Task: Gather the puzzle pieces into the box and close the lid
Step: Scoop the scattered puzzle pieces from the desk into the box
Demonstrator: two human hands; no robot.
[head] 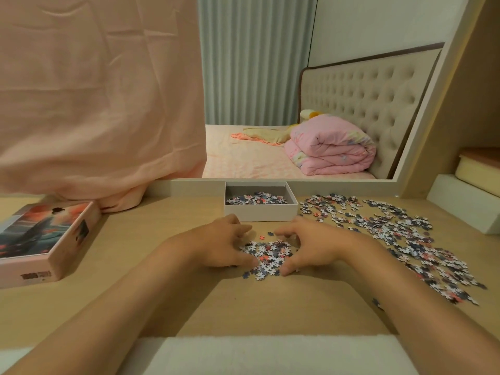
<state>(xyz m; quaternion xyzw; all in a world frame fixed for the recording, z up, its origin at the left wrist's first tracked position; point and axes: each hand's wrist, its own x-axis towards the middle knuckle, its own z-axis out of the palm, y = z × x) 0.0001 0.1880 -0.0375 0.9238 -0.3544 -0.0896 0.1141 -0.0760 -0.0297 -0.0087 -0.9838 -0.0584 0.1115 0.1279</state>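
A small heap of puzzle pieces (266,257) lies on the wooden table between my two hands. My left hand (221,243) cups the heap from the left, fingers curved and touching the pieces. My right hand (311,246) cups it from the right in the same way. Just behind the hands stands the open white box (261,212), with several pieces lying in it. A wide spread of loose pieces (400,234) covers the table to the right. The lid (46,239), printed with a picture, lies at the left.
A pink cloth (94,104) hangs over the back left of the table. A large mirror (297,90) behind the box shows a bed. White foam blocks (465,207) sit at the right edge, and a white pad (270,355) lies along the near edge.
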